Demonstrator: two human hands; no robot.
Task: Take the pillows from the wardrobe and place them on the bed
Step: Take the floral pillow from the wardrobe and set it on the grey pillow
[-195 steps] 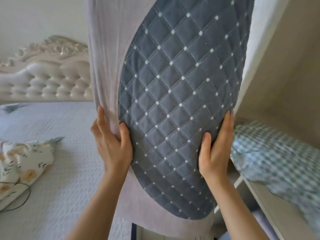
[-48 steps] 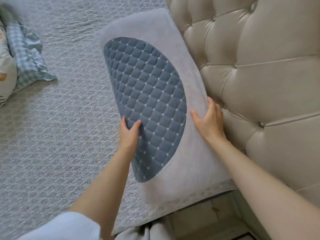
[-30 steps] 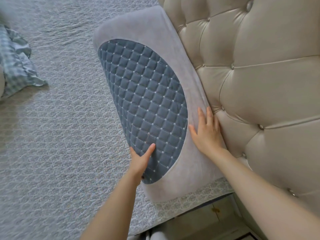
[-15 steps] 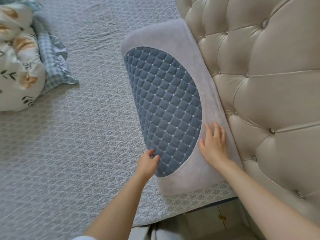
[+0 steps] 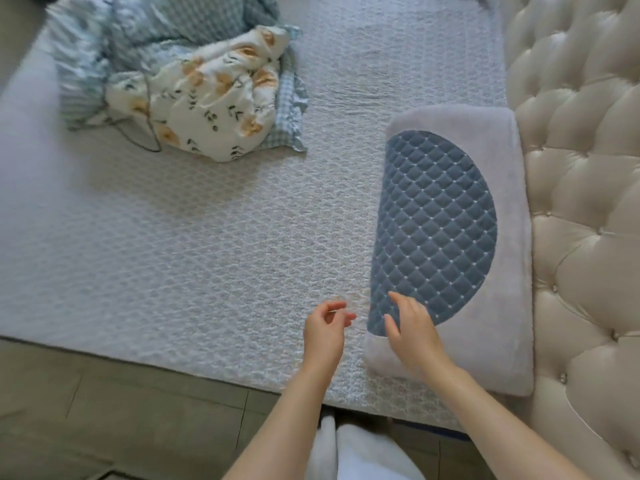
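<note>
A grey pillow (image 5: 491, 341) with a blue quilted half-oval panel lies flat on the bed (image 5: 214, 258), its long side against the tufted headboard (image 5: 581, 202). My right hand (image 5: 412, 330) hovers over the pillow's near left corner, fingers loosely spread, holding nothing. My left hand (image 5: 325, 329) hangs over the bedspread just left of the pillow, fingers curled but apart, also with nothing in it. The wardrobe is out of view.
A crumpled bundle of floral and blue-checked bedding (image 5: 194, 88) lies at the far left of the bed. The bed's near edge runs along a wooden floor (image 5: 104, 410). White trousers (image 5: 360, 452) show at the bottom.
Both hands have come off the pillow and drawn back towards me. The pillow now lies flat by the headboard. The view has swung left, showing more of the bed and bedding.
</note>
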